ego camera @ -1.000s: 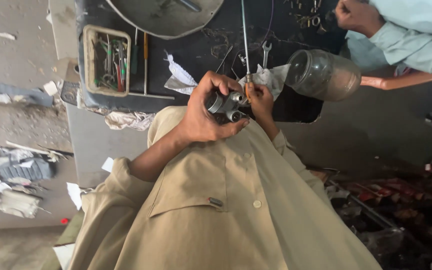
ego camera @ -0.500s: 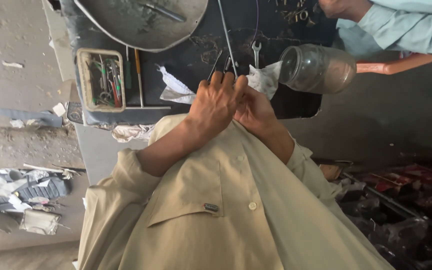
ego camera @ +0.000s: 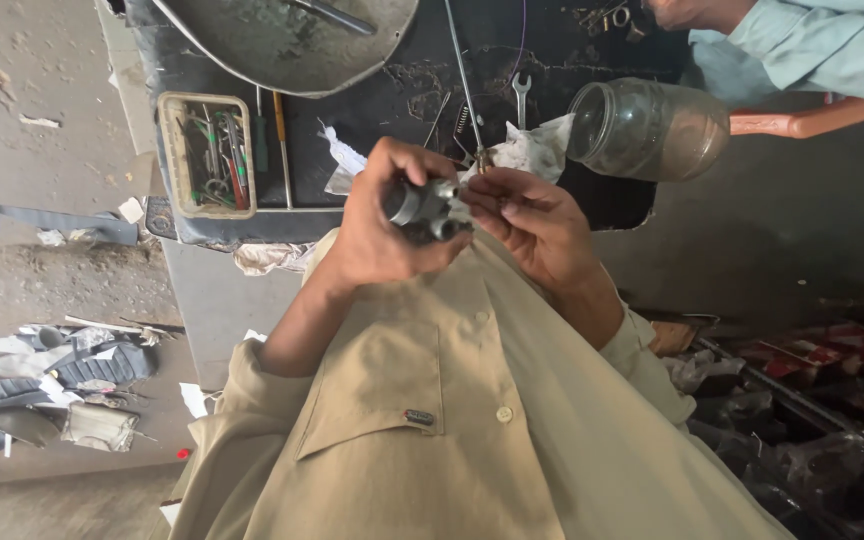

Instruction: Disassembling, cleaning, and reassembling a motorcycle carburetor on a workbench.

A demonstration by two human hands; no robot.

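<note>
Gripping metal part (ego camera: 430,208), left hand (ego camera: 377,225); right hand (ego camera: 537,220) pinching cable (ego camera: 464,85) end. Cable may slip; part might drop.

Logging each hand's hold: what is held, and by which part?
Left hand clasps a small grey metal part around its body; right hand fingertips touch its end.

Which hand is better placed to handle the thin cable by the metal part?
Probably the right hand: its fingertips sit at the thin cable's lower end, while the left hand is wrapped around the grey metal part.
</note>
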